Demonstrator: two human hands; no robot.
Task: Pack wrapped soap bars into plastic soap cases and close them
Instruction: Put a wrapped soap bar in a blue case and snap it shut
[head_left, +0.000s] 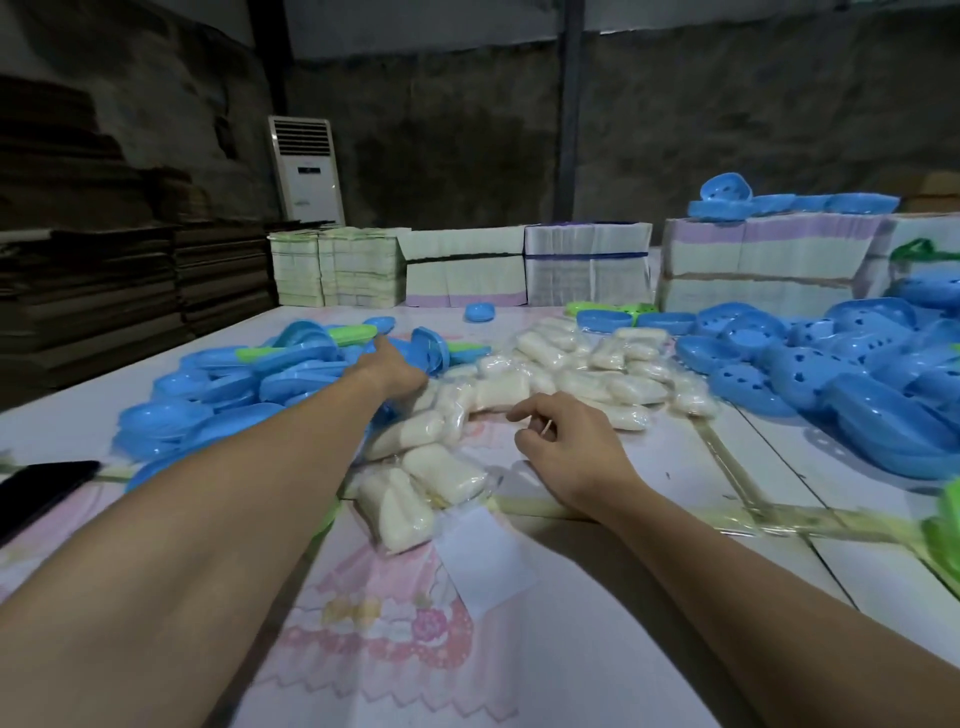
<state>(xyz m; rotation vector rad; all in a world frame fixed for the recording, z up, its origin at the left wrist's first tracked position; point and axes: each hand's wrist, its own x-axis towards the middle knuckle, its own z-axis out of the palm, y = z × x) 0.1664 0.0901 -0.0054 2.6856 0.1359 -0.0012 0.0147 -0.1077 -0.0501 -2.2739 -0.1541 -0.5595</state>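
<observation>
Head: two hands (395, 366) (soap bars (571, 374) uncountable)

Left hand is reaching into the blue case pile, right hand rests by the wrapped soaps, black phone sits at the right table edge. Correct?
One slip: the black phone lies at the left table edge, not the right, as the head view shows. The rest holds: the left hand reaches into the blue case pile, and the right hand rests by the wrapped soaps.
</observation>
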